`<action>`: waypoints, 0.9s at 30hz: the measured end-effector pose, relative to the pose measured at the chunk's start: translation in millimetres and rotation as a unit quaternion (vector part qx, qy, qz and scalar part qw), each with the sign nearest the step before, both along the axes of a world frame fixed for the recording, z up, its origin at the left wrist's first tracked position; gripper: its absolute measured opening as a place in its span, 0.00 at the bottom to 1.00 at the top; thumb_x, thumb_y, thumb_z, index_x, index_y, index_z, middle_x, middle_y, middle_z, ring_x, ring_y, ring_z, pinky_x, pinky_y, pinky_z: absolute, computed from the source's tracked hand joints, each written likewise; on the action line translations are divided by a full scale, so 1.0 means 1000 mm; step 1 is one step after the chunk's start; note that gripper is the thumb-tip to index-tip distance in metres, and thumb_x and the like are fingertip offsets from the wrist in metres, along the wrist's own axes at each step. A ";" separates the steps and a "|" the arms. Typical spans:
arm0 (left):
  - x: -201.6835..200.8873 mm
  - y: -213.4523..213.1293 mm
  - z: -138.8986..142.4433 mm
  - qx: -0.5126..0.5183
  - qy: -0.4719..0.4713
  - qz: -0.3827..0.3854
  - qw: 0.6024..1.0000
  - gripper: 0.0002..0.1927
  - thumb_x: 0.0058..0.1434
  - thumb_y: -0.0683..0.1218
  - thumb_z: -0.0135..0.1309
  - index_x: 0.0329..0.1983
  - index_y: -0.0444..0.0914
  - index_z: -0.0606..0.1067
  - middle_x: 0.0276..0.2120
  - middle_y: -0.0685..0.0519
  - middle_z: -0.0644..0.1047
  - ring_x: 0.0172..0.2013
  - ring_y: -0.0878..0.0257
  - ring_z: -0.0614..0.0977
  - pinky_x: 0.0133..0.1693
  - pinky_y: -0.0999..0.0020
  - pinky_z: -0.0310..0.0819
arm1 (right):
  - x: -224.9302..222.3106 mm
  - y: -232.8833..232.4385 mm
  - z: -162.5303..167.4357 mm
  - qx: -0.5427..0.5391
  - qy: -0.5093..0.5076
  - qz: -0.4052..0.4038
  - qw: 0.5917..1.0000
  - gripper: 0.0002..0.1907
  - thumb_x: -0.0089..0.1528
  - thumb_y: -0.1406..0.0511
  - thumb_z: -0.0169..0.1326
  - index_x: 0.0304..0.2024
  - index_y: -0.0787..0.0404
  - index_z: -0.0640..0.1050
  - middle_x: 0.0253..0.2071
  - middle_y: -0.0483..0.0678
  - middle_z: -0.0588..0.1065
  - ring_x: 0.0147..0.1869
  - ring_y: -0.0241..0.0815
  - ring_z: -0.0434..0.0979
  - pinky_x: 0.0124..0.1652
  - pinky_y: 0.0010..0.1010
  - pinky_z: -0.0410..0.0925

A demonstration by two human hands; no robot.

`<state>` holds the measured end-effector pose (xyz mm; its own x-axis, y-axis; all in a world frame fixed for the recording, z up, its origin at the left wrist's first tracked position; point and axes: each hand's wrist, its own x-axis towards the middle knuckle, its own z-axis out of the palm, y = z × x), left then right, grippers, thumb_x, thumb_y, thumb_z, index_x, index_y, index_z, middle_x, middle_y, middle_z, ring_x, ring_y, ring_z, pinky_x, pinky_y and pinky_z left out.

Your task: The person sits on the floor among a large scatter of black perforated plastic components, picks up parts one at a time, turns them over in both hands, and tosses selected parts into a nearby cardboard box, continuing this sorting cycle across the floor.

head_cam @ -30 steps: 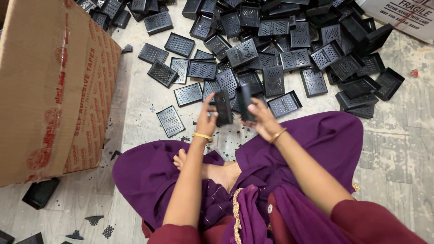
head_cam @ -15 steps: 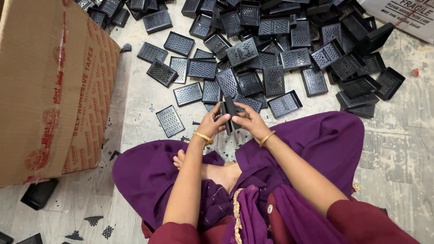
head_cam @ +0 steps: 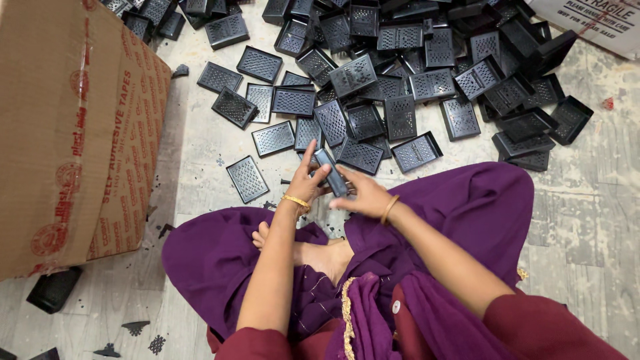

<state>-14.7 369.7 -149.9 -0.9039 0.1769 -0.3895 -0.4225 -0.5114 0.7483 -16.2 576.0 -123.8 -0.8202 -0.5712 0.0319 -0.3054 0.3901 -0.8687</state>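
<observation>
Beside the brown cardboard box (head_cam: pixel 73 133) (red-printed), both hands grip a black tray (head_cam: pixel 331 172).

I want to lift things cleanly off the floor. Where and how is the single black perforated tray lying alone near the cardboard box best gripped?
Grip the lone tray by its two long edges, coming from above. It lies flat on the floor, apart from the others, so both long sides look free and closer together than its ends.
</observation>
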 end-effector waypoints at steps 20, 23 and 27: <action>-0.019 -0.173 0.175 0.073 0.190 0.329 0.922 0.38 0.62 0.68 0.53 0.70 0.46 0.66 0.58 0.51 0.76 0.56 0.56 0.81 0.58 0.54 0.83 | -0.010 0.031 0.006 -0.005 -0.027 -0.154 0.988 0.33 0.61 0.60 0.61 0.67 0.61 0.68 0.55 0.55 0.78 0.55 0.46 0.82 0.53 0.34 0.74; 0.002 -0.235 0.218 0.369 0.214 0.437 0.792 0.44 0.70 0.69 0.43 0.70 0.28 0.58 0.54 0.31 0.69 0.46 0.42 0.76 0.49 0.48 0.77 | -0.020 0.034 0.002 0.000 -0.003 -0.182 0.983 0.26 0.63 0.61 0.60 0.62 0.61 0.73 0.53 0.54 0.79 0.55 0.45 0.82 0.52 0.34 0.75; -0.005 -0.246 0.189 0.073 0.316 0.407 0.854 0.38 0.62 0.67 0.56 0.66 0.40 0.66 0.53 0.44 0.78 0.50 0.55 0.83 0.55 0.59 0.82 | -0.031 0.030 -0.002 0.062 0.110 -0.180 0.976 0.20 0.63 0.63 0.61 0.56 0.63 0.77 0.49 0.56 0.78 0.52 0.51 0.80 0.50 0.37 0.72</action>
<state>-19.3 124.1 38.8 -0.7729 -0.6044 0.1934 0.5810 -0.5514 0.5986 -47.5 606.2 -126.2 -0.9494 -0.2586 0.1784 -0.3029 0.6037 -0.7374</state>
